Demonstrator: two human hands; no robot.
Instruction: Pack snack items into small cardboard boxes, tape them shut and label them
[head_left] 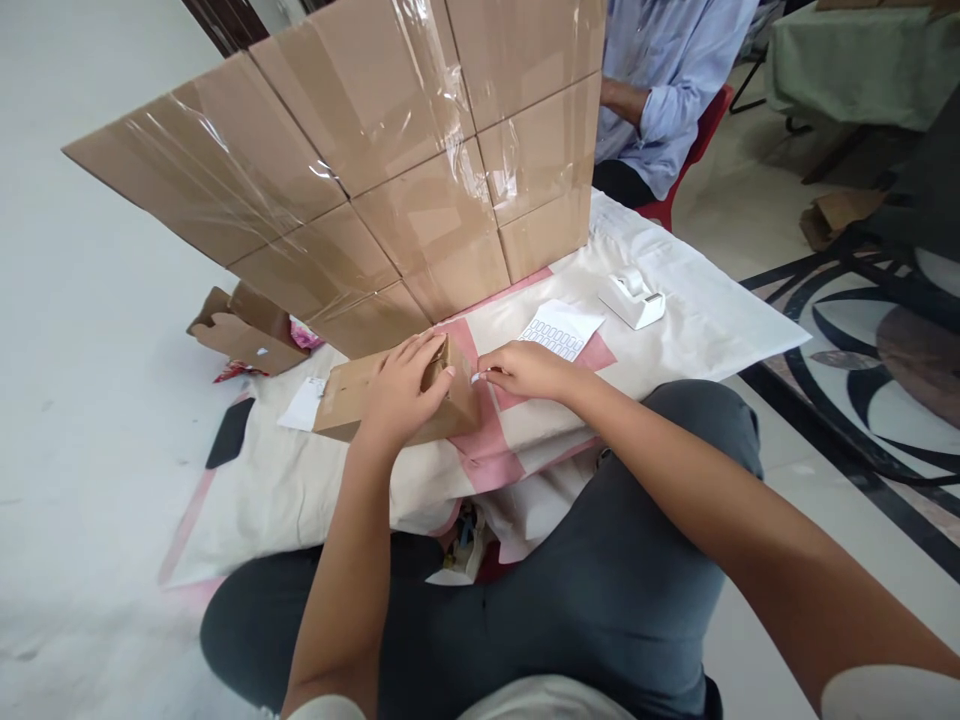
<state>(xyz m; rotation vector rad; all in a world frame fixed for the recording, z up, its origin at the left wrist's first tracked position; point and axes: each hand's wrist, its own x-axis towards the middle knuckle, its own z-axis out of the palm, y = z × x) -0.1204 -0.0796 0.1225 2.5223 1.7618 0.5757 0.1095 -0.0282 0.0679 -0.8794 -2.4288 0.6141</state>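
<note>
A brown cardboard box (pixel 346 398) lies on the cloth-covered table in front of me. My left hand (pixel 409 390) rests across its top near the right end, fingers stretched out and thumb apart, at a dark gap in the cardboard. At that right end, my right hand (pixel 517 370) has thumb and fingers pinched on a small white piece (pixel 477 377), which is close to the box's end face. Whether the piece touches the box I cannot tell. Just beyond my right hand lies a white sheet with rows of small printed labels (pixel 559 330).
Taped brown boxes (pixel 427 160) stand stacked at the back. A white tape dispenser (pixel 634 297) sits to the right. An open cardboard box (pixel 251 330), a dark phone-like object (pixel 230 433) and white paper (pixel 301 405) are at the left. Another person (pixel 675 90) sits behind.
</note>
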